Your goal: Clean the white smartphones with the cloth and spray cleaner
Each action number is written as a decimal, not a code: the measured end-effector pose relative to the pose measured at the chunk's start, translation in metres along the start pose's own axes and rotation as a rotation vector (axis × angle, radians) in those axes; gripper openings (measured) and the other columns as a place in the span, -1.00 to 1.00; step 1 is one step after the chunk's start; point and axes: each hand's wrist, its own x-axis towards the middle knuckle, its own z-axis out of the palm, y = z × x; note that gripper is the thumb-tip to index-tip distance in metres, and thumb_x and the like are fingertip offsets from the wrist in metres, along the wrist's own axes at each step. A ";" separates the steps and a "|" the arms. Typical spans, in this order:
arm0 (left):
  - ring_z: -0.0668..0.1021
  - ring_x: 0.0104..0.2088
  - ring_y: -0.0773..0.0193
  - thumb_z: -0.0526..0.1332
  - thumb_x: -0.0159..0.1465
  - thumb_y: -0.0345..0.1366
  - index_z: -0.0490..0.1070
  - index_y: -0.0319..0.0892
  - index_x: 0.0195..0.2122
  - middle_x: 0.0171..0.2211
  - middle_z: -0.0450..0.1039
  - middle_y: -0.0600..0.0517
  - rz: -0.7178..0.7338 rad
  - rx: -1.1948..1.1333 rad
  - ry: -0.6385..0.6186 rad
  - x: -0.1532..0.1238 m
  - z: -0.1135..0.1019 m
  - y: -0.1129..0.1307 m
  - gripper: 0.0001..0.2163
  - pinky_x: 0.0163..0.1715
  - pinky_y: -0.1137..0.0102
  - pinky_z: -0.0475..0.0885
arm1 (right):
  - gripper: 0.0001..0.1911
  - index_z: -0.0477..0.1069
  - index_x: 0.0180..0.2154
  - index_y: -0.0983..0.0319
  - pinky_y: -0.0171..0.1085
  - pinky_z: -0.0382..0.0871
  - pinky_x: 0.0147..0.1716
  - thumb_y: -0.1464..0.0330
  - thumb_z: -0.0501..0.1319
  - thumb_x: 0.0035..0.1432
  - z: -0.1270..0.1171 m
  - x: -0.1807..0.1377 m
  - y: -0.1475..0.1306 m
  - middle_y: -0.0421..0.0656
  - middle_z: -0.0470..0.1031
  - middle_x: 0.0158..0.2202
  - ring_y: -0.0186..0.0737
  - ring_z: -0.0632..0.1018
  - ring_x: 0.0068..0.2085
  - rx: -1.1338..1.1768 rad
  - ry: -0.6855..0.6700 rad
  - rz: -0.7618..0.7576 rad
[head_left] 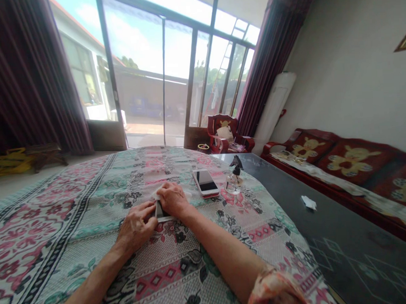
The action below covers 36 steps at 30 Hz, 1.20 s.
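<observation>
A phone (160, 210) with a dark screen and pale edges lies on the patterned tablecloth (114, 214), partly hidden by my hands. My left hand (137, 224) grips its left edge between fingers and thumb. Over its top part, my right hand (173, 199) is closed on a thin white cloth (186, 195), perhaps a tissue, pressed against the screen. To the right of my right hand lies a second phone, white-framed (206, 182), face up on something with a red edge. Beside that stands a clear spray bottle (234, 183) with a black spray head.
To the right is a dark glossy table (344, 235) with a crumpled white paper (308, 203) on it. A red wooden sofa (347, 159) runs along the wall. An armchair (227, 135) stands beyond the round table, near the glass doors (142, 83).
</observation>
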 end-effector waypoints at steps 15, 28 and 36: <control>0.49 -0.05 0.16 0.08 0.10 -0.42 0.57 -0.10 -0.22 -0.10 0.52 0.02 -0.012 -0.045 -0.041 0.001 -0.006 0.010 -0.69 0.06 0.30 0.36 | -0.73 0.53 -0.28 0.18 -0.30 0.19 -0.16 0.37 0.05 0.25 -0.007 0.001 0.011 -0.11 0.47 -0.17 -0.20 0.40 -0.14 -0.033 0.022 0.140; 0.46 0.01 0.12 0.10 0.12 -0.41 0.55 -0.09 -0.16 -0.05 0.51 0.01 -0.059 -0.021 -0.024 0.000 -0.003 0.010 -0.68 0.10 0.23 0.34 | -0.70 0.53 -0.15 0.16 -0.33 0.20 -0.09 0.39 0.03 0.27 -0.004 0.008 0.017 -0.11 0.48 -0.11 -0.22 0.43 -0.08 0.040 0.003 0.215; 0.44 0.03 -0.03 0.27 0.11 -0.13 0.40 -0.20 0.05 0.01 0.42 -0.17 0.055 0.004 0.081 -0.009 0.005 0.023 -0.52 0.08 0.11 0.35 | -0.69 0.51 -0.12 0.18 -0.34 0.22 -0.13 0.41 0.02 0.27 -0.004 0.005 0.022 -0.08 0.50 -0.13 -0.22 0.48 -0.11 0.056 0.016 0.222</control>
